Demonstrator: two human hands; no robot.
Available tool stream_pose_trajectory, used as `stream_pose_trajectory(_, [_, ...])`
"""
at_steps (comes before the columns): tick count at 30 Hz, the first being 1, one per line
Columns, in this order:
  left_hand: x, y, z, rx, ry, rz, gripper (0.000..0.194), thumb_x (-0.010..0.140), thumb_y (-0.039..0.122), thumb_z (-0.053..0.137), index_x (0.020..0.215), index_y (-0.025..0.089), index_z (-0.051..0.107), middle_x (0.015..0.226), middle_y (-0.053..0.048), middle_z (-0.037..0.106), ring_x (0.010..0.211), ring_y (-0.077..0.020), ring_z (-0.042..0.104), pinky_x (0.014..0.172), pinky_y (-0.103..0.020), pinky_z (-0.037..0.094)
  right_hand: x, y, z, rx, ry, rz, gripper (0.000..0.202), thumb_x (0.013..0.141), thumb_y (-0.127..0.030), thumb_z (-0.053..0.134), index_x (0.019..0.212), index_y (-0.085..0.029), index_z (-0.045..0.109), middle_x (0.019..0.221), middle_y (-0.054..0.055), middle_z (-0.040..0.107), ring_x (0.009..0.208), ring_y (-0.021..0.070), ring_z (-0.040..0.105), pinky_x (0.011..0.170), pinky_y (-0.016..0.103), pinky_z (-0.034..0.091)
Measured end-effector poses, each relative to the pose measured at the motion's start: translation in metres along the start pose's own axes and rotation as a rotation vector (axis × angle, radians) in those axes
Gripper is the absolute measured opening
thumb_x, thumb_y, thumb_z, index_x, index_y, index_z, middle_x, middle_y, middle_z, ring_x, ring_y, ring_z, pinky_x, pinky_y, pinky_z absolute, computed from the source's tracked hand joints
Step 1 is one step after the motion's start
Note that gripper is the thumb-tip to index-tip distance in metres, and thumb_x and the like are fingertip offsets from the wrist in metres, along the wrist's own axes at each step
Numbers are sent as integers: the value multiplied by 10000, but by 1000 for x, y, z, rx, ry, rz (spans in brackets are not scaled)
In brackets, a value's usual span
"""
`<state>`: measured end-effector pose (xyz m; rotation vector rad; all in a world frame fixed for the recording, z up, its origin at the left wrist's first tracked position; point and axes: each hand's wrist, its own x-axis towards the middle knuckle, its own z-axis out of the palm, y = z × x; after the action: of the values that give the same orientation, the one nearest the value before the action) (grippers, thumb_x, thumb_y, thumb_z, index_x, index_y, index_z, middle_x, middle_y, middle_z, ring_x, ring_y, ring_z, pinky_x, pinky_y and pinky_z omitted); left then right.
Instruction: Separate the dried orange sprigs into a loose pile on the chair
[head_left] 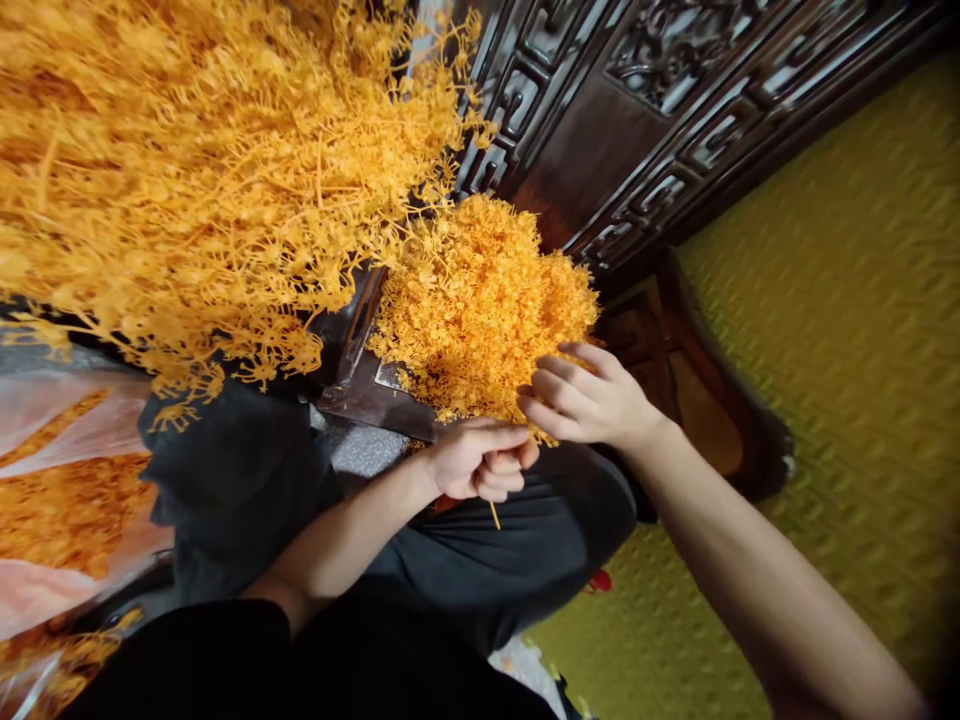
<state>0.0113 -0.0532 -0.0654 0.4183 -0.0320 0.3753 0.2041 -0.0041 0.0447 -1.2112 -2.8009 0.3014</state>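
My left hand point(480, 462), just in front of a small heap, is closed on an orange plastic-looking stem point(495, 515), whose thin end sticks out below the fingers. To its right, my right hand point(581, 400) has its fingers curled inward at the heap's near right edge. A bit of orange sprig shows between the two hands; whether the right fingertips grip it is hidden. The heap point(487, 300) is made of fine, branching orange sprigs on a dark wooden surface point(394, 408).
A larger mass of orange branching stems point(225, 180) fills the upper left. Clear plastic bags point(67, 410) with orange pieces lie at the left. Carved dark wood panelling point(585, 140) stands behind the heap. A yellow-green patterned mat point(847, 330) covers the right side.
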Motion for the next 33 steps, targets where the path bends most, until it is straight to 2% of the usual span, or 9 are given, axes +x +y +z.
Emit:
stream_pose_trajectory(4, [-1,6,-19,99,344,365,391,890,523,655,750,180,529,511,117,152,414,-56,107,374,-179,113,34,15,10,-125,438,116,489,851,-303,690,1320,-293,553,1375,114,559,1325,324,496,1171,652,241])
stream_pose_trajectory(8, [-8,12,-39,449,625,583,453,919,585,593,756,166,539,524,94,283,424,-52,218,405,-194,164,52,11,21,108,790,241,584,969,-362,506,1511,-275,309,1404,173,467,1211,298,572,996,537,492])
stream_pose_trajectory(13, [-10,18,-52,1219,887,603,402,1000,462,472,766,167,614,576,23,498,530,-105,459,545,-243,349,44,-4,49,214,677,152,666,916,-514,616,1496,-265,405,1322,157,503,1184,318,550,959,504,503])
stream_pose_trajectory(15, [-5,18,-56,1489,895,614,375,986,379,469,689,183,586,572,0,535,556,-129,506,584,-266,375,38,-6,58,167,541,129,736,870,-563,674,1493,-246,442,1294,161,525,1183,336,526,967,523,477])
stream_pose_trajectory(21, [19,16,-56,1796,878,597,385,976,289,436,603,211,490,509,6,480,492,-132,463,551,-282,327,28,2,77,445,430,63,254,1004,-362,547,1075,-238,757,936,71,581,826,180,568,717,332,472])
stream_pose_trajectory(26, [27,26,-32,1694,892,493,389,1027,355,432,700,187,558,552,24,494,495,-104,450,566,-272,324,29,35,70,696,731,290,136,902,-311,710,841,-231,801,700,17,570,675,149,547,633,319,440])
stream_pose_trajectory(30, [13,30,-22,1537,884,400,472,1022,455,453,648,178,534,530,30,450,502,-95,429,547,-266,304,17,88,44,673,1347,728,182,813,-327,789,803,-146,793,709,31,618,555,100,524,524,290,388])
stream_pose_trajectory(31, [9,30,-23,1472,900,392,483,1019,478,455,649,177,532,525,33,439,498,-94,418,537,-264,298,14,96,41,652,1410,739,231,826,-354,777,859,-126,797,720,29,615,503,73,485,482,277,348])
stream_pose_trajectory(33, [5,31,-27,1346,925,415,499,1005,526,465,653,177,523,515,41,410,480,-88,383,510,-260,279,15,101,43,898,1260,714,264,821,-375,781,891,-120,772,641,17,613,470,88,521,458,266,400])
